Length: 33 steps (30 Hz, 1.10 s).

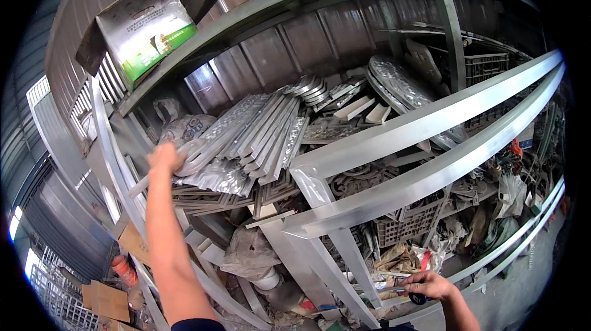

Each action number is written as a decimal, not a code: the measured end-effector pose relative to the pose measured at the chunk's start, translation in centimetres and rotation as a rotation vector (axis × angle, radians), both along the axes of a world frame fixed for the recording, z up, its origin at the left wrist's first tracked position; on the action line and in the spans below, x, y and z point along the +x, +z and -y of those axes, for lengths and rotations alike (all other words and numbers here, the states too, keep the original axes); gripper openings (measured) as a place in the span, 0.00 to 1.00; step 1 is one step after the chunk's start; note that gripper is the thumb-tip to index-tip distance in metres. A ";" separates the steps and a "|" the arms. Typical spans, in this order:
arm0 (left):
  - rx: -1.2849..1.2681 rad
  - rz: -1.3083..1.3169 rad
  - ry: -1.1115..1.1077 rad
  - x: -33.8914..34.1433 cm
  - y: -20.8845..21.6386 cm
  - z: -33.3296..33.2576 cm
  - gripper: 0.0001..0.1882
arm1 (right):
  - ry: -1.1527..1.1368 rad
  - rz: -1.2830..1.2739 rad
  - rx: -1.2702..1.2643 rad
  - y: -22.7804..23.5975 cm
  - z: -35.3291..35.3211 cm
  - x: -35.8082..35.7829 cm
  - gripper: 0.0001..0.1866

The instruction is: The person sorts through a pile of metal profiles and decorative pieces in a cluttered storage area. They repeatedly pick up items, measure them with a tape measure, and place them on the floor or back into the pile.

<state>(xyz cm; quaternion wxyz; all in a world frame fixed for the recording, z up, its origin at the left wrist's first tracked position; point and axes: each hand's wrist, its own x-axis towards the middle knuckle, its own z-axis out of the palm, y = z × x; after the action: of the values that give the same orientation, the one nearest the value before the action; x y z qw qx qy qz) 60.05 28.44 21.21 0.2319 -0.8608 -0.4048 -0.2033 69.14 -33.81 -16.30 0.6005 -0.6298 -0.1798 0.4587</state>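
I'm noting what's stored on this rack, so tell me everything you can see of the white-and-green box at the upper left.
The box looks like cardboard: whitish above, green along its lower part, with dark print and a handhold-like slot. Brown flaps stick out, so it looks open; its contents are hidden. It appears tilted, perhaps partly from lens bend, and seems to rest on the upper metal beam.

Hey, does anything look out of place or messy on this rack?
Yes, it looks untidy: the metal strips fan out with their ends unaligned, and lower down crumpled wrapping lies loose near the plastic crate.
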 end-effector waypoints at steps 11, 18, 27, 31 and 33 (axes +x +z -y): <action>0.030 0.161 0.102 -7.3 3.9 2.6 0.26 | 0.169 -0.008 -0.020 -1.4 -3.6 -1.1 0.18; 0.737 0.223 0.128 -12.4 9.1 8.4 0.20 | 0.270 0.040 0.025 -1.2 -5.6 -1.2 0.18; 0.657 0.308 0.173 -26.0 5.8 8.1 0.16 | 0.169 0.261 0.335 5.9 -8.0 2.9 0.15; 0.670 0.328 0.074 -31.8 0.1 6.7 0.16 | 0.059 0.305 0.394 12.3 -8.9 2.9 0.15; 0.697 0.355 0.051 -35.1 -2.1 6.4 0.15 | 0.035 0.430 0.499 14.6 -9.0 3.3 0.17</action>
<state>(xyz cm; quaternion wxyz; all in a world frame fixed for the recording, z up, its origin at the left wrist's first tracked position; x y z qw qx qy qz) 24.99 22.02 19.08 0.4418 -0.6715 -0.3666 -0.4685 72.44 -24.84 -1.69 0.6766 -0.5427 -0.4199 0.2672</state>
